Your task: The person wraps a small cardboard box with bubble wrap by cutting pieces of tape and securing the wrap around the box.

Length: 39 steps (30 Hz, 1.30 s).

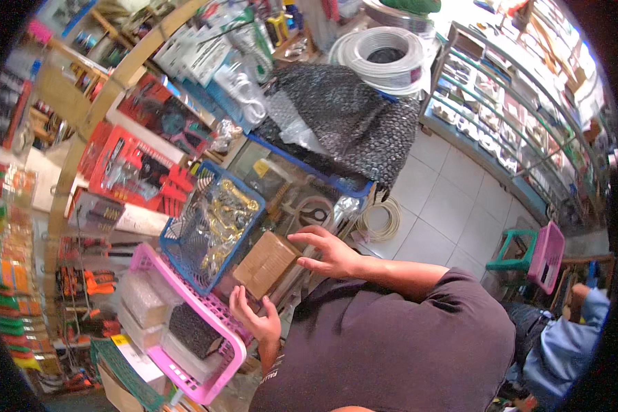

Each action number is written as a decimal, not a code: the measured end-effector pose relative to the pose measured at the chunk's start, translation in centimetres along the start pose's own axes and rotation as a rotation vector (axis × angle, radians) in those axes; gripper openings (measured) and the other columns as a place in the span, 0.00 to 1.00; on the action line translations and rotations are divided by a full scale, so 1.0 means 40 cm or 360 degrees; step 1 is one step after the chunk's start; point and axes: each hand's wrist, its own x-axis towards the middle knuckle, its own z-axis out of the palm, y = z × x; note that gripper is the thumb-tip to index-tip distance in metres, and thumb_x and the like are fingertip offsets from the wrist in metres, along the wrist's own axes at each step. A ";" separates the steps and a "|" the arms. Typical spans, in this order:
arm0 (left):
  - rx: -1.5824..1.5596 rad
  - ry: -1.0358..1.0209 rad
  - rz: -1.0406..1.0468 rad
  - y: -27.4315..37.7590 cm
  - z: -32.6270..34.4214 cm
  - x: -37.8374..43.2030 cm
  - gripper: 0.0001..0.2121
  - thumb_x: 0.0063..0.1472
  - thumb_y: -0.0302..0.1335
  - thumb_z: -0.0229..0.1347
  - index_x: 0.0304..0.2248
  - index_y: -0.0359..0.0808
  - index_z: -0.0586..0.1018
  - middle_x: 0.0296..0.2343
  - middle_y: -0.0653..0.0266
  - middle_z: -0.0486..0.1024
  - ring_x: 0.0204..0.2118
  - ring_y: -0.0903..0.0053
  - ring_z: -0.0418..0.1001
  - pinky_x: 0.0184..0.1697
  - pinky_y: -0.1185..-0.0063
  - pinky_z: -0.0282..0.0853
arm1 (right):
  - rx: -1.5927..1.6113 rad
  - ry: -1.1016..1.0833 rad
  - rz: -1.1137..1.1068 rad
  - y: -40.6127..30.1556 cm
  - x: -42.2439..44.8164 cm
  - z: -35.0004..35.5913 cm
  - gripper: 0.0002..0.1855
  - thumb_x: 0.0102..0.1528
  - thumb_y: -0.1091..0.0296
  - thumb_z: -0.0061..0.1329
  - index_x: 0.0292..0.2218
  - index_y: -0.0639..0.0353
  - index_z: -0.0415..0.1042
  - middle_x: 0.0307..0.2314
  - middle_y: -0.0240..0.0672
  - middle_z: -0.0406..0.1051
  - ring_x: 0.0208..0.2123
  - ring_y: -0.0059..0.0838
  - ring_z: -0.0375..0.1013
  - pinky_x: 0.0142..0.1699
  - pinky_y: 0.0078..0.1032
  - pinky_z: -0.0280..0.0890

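A small brown cardboard box [267, 263] rests on a glass-topped display case [275, 190] in front of me, between my two hands. My right hand [327, 252] is at the box's right end, fingers apart, with the fingertips at its edge. My left hand [257, 316] is by the box's near-left edge, with its fingers spread. Whether the fingertips press on the box is hard to tell. Just beyond the box is a blue plastic basket [213, 226] of gold-coloured metal fittings in clear bags. A pink plastic basket [185, 319] holding bubble-wrapped packages stands beside my left hand.
Black bubble wrap [340, 118] drapes over the case's far end, near coils of white cable [378, 56]. Red-packaged tools [139, 170] line the left. Another cable coil [378, 219] lies on the tiled floor. At right are a glass showcase [486, 98], a green stool [512, 250] and another person [566, 340].
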 end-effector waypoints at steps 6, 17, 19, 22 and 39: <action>-0.0122 0.0021 0.0438 0.102 0.052 0.183 0.19 0.54 0.23 0.51 0.46 0.29 0.67 0.43 0.49 0.65 0.46 0.57 0.64 0.48 0.66 0.61 | -0.0173 0.0591 -0.0105 -0.044 -0.032 -0.135 0.15 0.47 0.72 0.52 0.39 0.57 0.71 0.34 0.39 0.67 0.36 0.37 0.70 0.42 0.29 0.66; -0.0344 -0.0527 0.0657 0.204 0.138 0.262 0.22 0.51 0.23 0.54 0.48 0.32 0.68 0.47 0.53 0.65 0.50 0.59 0.62 0.54 0.68 0.56 | -0.1017 0.1412 0.0094 0.021 -0.084 -0.321 0.27 0.37 0.70 0.59 0.41 0.53 0.69 0.37 0.38 0.62 0.41 0.39 0.62 0.45 0.33 0.61; -0.0325 -0.0668 0.0671 0.215 0.143 0.264 0.22 0.52 0.25 0.54 0.48 0.34 0.68 0.47 0.53 0.65 0.50 0.58 0.62 0.53 0.67 0.57 | -0.1089 0.1347 0.0232 0.018 -0.073 -0.335 0.29 0.36 0.69 0.60 0.43 0.51 0.68 0.40 0.37 0.61 0.44 0.41 0.60 0.49 0.36 0.59; -0.0314 -0.0761 0.0723 0.220 0.145 0.274 0.23 0.52 0.28 0.55 0.49 0.36 0.68 0.47 0.53 0.65 0.49 0.57 0.62 0.52 0.67 0.57 | -0.1069 0.1173 0.0282 0.029 -0.060 -0.351 0.29 0.34 0.68 0.60 0.42 0.49 0.69 0.40 0.37 0.61 0.44 0.41 0.59 0.49 0.37 0.58; -0.0425 -0.0974 0.1231 0.419 0.303 0.415 0.19 0.50 0.29 0.56 0.43 0.35 0.71 0.41 0.53 0.68 0.45 0.58 0.65 0.49 0.68 0.61 | -0.0444 0.1575 0.0182 -0.019 0.007 -0.446 0.10 0.51 0.67 0.48 0.35 0.62 0.72 0.22 0.40 0.70 0.23 0.29 0.67 0.30 0.23 0.62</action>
